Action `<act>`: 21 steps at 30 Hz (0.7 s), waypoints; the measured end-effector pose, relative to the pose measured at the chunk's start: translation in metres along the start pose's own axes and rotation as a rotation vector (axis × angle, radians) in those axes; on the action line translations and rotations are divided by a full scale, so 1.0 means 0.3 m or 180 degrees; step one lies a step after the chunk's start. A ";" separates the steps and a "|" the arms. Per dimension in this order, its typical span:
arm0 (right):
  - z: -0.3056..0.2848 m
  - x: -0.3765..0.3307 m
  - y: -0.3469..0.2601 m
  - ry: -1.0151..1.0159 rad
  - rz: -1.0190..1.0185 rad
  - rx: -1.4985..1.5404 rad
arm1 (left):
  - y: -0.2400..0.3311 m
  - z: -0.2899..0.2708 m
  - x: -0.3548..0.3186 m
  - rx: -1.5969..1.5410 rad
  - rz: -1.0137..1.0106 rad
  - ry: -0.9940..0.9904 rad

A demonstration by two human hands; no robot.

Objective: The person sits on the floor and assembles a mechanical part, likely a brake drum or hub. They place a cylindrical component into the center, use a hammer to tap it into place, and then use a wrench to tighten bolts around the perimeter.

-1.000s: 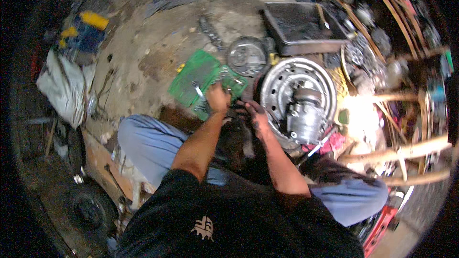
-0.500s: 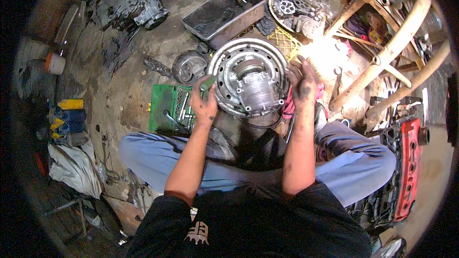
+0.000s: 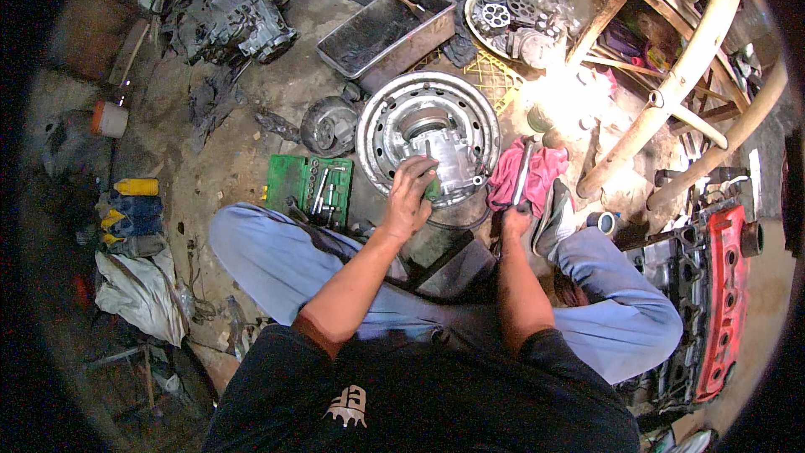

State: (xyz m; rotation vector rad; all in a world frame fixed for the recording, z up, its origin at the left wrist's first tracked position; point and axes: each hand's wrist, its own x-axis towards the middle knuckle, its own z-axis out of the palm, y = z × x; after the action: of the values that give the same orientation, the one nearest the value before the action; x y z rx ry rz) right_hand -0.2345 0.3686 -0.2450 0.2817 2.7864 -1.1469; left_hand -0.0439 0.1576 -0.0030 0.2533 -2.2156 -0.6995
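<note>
While the green socket tray (image 3: 309, 187) lies open beside it, the metal housing (image 3: 444, 164) in the wheel rim (image 3: 381, 130) is gripped by the left hand (image 3: 408, 199), fingers curled; a long tool (image 3: 521, 176) is clasped by the right hand (image 3: 515, 220) over the pink rag (image 3: 549, 169). Dismantling seems unfinished.

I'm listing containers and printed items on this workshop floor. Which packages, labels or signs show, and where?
Green socket-set case: open, rectangular, left of the steel wheel rim.
Yellow-and-blue packs: stacked at far left.
White plastic bag: crumpled, lower left.
No signs or screens.
</note>
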 end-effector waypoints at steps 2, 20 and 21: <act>-0.025 -0.033 -0.046 -0.0231 0.0094 -0.0082 | 0.003 0.000 0.013 0.0050 -0.0043 -0.0072; -0.052 0.056 0.034 -0.1523 0.0671 0.0691 | 0.024 0.023 0.026 0.0285 -0.0262 -0.0329; -0.043 0.061 0.015 -0.1660 0.0743 0.1114 | 0.011 0.026 0.025 0.0322 -0.0245 -0.0237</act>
State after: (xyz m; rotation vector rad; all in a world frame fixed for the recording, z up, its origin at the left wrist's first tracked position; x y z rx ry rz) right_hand -0.2518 0.3833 -0.2422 0.2793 2.0471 -1.4013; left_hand -0.0546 0.1605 -0.0005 0.3707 -2.3260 -0.6484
